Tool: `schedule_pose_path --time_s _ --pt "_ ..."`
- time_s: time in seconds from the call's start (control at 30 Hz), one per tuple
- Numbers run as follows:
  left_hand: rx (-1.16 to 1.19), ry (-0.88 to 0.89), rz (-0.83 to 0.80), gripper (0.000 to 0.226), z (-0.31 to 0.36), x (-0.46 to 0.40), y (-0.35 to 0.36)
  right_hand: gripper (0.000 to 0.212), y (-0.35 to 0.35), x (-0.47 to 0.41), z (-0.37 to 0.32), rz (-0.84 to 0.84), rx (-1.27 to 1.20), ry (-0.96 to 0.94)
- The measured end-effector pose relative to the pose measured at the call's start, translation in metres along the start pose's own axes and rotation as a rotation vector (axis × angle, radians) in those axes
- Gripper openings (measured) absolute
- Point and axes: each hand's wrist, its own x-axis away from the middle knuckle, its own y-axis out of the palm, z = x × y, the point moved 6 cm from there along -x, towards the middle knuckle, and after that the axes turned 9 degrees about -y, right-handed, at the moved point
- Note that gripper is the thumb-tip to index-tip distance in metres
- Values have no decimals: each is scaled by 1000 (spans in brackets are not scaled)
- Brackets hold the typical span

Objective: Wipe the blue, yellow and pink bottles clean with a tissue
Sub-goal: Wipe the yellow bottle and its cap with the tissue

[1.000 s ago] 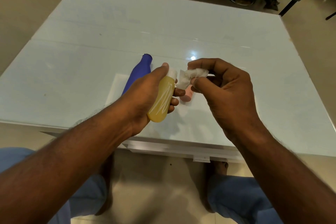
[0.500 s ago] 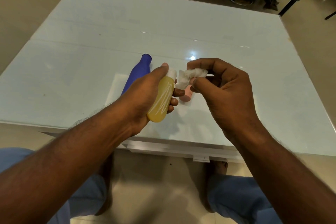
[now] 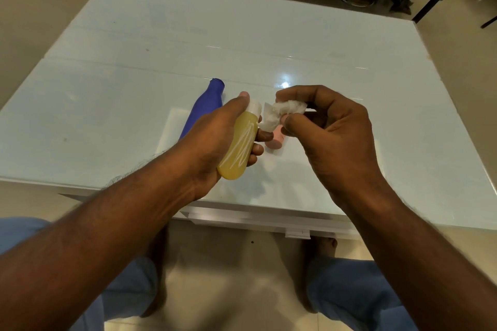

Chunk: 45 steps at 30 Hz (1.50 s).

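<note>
Head view: left hand (image 3: pixel 212 142) grips the yellow bottle (image 3: pixel 240 149) above the table (image 3: pixel 134 88), right hand (image 3: pixel 330 137) pinching a crumpled tissue (image 3: pixel 279 114) beside its cap, blue bottle (image 3: pixel 203 107) lying left, pink bottle (image 3: pixel 275 141) partly hidden, apparently lying right.

Three bottles: one blue (image 3: pixel 203 108), one yellow (image 3: pixel 240 145), one pink (image 3: pixel 275 140); one tissue (image 3: pixel 279 114).

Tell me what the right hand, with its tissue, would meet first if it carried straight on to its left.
Probably the white cap of the yellow bottle held in the left hand; the right hand pinches the tissue right beside it. Depth is unclear.
</note>
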Motion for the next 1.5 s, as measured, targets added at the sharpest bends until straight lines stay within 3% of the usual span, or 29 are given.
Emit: schedule_pose_path --time_s 0.57,0.73,0.93,1.13,1.3,1.4,1.5 --pt "-22 18 -34 46 -2 -3 3 21 1 2 -4 39 109 -104" --pt "-35 24 -16 49 -6 -5 0 16 8 5 -14 -34 269 -297" --pt "126 53 -14 41 -5 -8 -11 18 36 30 -22 -323 302 -517" --pt "136 43 -40 47 -6 -8 -4 15 10 8 -18 -89 321 -446" --pt "335 21 -98 42 -1 -7 -13 13 51 44 -27 -395 367 -617" --pt "296 39 -165 44 0 -3 -6 13 28 23 -23 -225 357 -564" --pt "288 58 -128 47 -3 -4 -3 13 6 4 -17 -63 369 -446"
